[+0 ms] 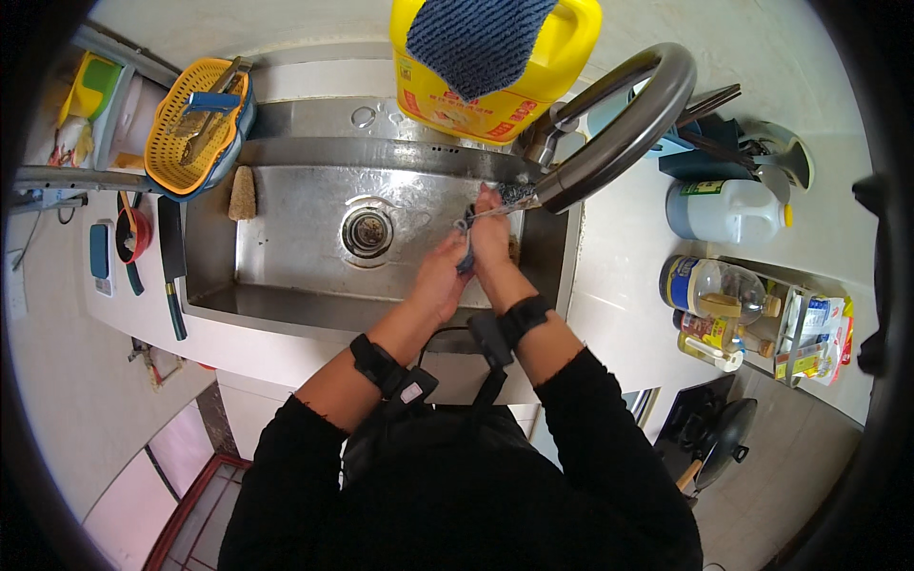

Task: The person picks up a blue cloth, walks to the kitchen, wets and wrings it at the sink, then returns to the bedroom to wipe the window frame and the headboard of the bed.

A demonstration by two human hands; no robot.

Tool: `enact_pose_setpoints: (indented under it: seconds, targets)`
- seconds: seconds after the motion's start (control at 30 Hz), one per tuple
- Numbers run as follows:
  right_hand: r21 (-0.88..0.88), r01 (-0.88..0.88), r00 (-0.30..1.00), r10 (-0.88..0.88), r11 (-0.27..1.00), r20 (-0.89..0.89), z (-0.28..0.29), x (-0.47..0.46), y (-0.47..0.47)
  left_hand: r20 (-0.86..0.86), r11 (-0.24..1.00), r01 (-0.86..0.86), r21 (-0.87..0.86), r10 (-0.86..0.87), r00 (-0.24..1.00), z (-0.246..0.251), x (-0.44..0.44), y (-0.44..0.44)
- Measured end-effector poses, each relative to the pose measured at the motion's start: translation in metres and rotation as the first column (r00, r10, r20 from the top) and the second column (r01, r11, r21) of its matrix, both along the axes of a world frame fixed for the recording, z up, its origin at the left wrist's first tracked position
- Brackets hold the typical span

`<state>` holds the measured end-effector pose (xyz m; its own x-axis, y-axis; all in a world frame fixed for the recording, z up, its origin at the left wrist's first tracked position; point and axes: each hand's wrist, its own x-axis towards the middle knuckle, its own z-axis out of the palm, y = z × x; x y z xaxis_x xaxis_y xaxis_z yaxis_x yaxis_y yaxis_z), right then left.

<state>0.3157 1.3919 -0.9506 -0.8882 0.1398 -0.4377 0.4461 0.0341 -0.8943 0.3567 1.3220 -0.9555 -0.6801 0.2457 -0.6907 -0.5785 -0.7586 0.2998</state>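
Both my hands are together over the right part of the stainless steel sink (300, 235), gripping a wet dark grey-blue cloth (467, 250) between them. My left hand (439, 275) holds its lower part, and my right hand (490, 232) is closed on it from the right. The curved metal faucet (628, 135) reaches in from the upper right, and water runs from its mouth onto the cloth and my right hand. The drain (368, 232) lies left of my hands. A brown scrubbing sponge (243, 194) rests at the sink's left end.
Behind the sink stands a yellow jug (464, 107) with a blue ribbed cloth (475, 43) over it. A yellow basket (161, 132) holding utensils sits back left, above a cleaver (171, 235). Bottles, including a white plastic jug (721, 210), line the right counter; a wok (728, 442) is lower right.
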Motion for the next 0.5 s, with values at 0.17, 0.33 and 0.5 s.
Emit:
enact_pose_setpoints:
  seconds: [0.17, 0.33, 0.5]
  targets:
    - [-0.153, 0.035, 0.998, -0.027, 0.988, 0.050, 0.000, 0.047, -0.029, -0.050, 0.982, 0.036, -0.187, -0.046, 0.998, -0.013, -0.031, -0.023]
    - [-0.118, 0.056, 0.992, -0.042, 0.991, 0.121, -0.012, 0.011, -0.006, -0.008, 0.977, 0.148, -0.154, -0.151, 0.989, 0.003, -0.007, -0.014]
    - [-0.152, 0.164, 0.981, -0.144, 0.975, 0.131, -0.001, 0.020, -0.021, -0.110, 0.991, 0.060, -0.121, -0.073, 0.991, -0.018, -0.015, -0.015]
